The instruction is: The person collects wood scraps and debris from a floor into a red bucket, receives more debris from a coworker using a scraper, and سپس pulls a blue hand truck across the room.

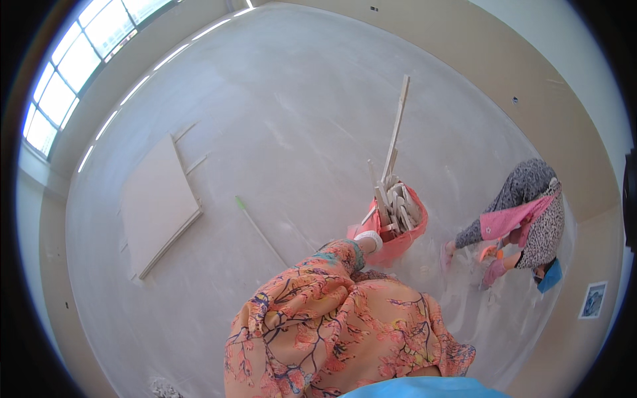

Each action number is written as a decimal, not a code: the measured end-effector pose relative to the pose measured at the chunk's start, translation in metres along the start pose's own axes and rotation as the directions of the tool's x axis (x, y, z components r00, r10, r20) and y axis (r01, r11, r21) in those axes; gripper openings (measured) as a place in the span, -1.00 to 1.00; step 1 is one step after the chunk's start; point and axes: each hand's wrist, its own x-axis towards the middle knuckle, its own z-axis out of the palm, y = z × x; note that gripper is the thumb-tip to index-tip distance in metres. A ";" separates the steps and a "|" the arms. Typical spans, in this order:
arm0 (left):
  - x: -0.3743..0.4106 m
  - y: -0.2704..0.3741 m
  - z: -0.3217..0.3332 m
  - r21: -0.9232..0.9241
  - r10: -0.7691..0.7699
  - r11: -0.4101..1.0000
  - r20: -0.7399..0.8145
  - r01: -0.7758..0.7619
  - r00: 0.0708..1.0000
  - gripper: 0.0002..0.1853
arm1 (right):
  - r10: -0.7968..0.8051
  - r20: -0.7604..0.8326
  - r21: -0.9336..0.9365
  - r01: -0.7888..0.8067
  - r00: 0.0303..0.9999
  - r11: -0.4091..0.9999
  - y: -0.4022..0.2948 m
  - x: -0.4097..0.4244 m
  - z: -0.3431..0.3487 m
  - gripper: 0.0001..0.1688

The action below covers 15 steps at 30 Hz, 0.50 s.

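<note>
Neither of my hands is in view. Before me spreads my loose orange floral clothing [318,318], with a blue edge of cloth [423,388] at the bottom of the picture. Past its gathered cuff show a bit of skin and a white covering [369,239], which looks like a shoe, right against a red plastic bag [393,252]. The bag stands on the floor, packed with broken board pieces [400,209]. One long strip [396,127] sticks far out of its top.
A co-worker [527,214] bends low at the right, gloved hands near the dusty floor, an orange thing by one hand. Large flat boards [159,209] lie stacked at left. A green-tipped pole [261,231] lies between. Rubble [164,388] sits at bottom left. Walls and windows [84,54] surround the room.
</note>
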 end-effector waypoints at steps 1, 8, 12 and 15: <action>-0.004 -0.006 -0.015 0.043 0.003 0.999 -0.008 -0.002 1.000 -0.61 | 0.003 -0.006 0.025 -0.003 1.000 1.000 -0.005 -0.003 -0.005 -0.74; -0.004 -0.023 -0.026 0.225 0.032 0.974 -0.051 -0.020 0.998 -0.69 | 0.110 -0.051 0.226 -0.095 0.993 0.969 0.067 -0.019 -0.038 -0.76; 0.005 -0.036 -0.027 -0.692 -0.215 0.703 0.014 0.164 0.977 -0.76 | 0.169 -0.061 0.320 -0.141 0.984 0.937 0.078 -0.023 -0.038 -0.76; -0.023 -0.043 -0.023 -0.939 -0.393 0.269 0.096 0.214 0.914 -0.71 | 0.205 0.000 0.402 -0.188 0.979 0.896 0.087 -0.025 -0.004 -0.77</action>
